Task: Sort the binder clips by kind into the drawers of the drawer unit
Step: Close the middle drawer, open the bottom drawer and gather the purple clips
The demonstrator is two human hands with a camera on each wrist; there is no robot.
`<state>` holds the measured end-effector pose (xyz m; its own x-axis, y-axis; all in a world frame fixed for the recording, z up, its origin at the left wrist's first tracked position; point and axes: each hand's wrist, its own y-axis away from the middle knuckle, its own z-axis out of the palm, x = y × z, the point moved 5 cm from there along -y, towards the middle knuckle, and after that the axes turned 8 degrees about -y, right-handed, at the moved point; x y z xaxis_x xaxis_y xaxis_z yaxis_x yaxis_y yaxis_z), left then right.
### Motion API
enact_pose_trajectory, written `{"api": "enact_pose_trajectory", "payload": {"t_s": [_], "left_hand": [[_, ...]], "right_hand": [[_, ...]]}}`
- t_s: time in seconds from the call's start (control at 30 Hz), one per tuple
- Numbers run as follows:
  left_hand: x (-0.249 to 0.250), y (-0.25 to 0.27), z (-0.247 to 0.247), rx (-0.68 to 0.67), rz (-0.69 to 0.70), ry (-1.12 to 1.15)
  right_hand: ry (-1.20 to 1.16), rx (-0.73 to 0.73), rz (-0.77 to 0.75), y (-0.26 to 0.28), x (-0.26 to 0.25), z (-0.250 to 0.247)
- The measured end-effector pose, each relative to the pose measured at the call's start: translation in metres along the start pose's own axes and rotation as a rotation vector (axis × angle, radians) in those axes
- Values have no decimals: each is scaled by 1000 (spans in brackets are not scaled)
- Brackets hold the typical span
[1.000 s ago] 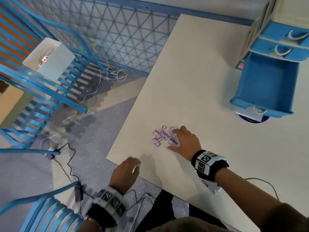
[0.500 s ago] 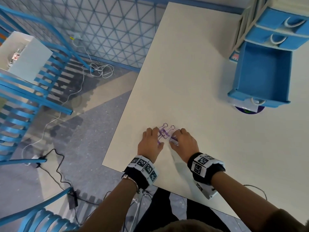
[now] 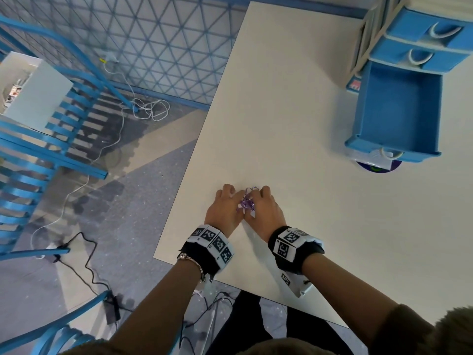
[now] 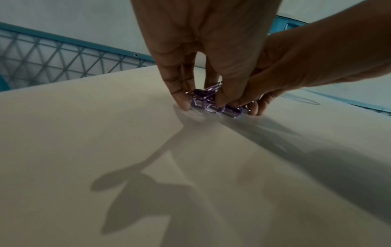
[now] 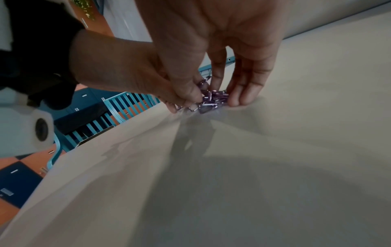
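Note:
A small heap of purple binder clips lies on the cream table, near its front left corner. My left hand and right hand press in on the heap from either side, thumbs almost meeting. In the left wrist view the left hand pinches the clips between thumb and fingers. In the right wrist view the right hand does the same on the clips. The blue drawer unit stands at the far right with its bottom drawer pulled out; no clips show inside it.
A purple disc peeks out under the open drawer's front. The table's left edge runs close to my left hand. Blue slatted chairs, a white box and cables lie on the floor side.
My left hand rose from below the table edge and joined the right at the clips. Both hands closed in, bunching the spread clips into a tight heap.

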<state>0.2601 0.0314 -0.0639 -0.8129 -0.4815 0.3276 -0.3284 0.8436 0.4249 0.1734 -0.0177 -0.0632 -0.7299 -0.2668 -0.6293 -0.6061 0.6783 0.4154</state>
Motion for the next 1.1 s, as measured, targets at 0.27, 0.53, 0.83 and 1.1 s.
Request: {"api": "enact_pose_trajectory", "payload": {"t_s": [0.27, 0.53, 0.83, 1.1], "left_hand": [[-2, 3, 6, -6, -65, -51], [8, 12, 17, 33, -162, 43], [56, 6, 32, -34, -147, 228], [142, -8, 12, 63, 21, 429]], "right_hand": [[52, -40, -11, 0, 3, 0], [109, -40, 31, 1, 18, -15], [37, -105, 115, 22, 71, -53], [-394, 20, 135, 55, 123, -130]]}}
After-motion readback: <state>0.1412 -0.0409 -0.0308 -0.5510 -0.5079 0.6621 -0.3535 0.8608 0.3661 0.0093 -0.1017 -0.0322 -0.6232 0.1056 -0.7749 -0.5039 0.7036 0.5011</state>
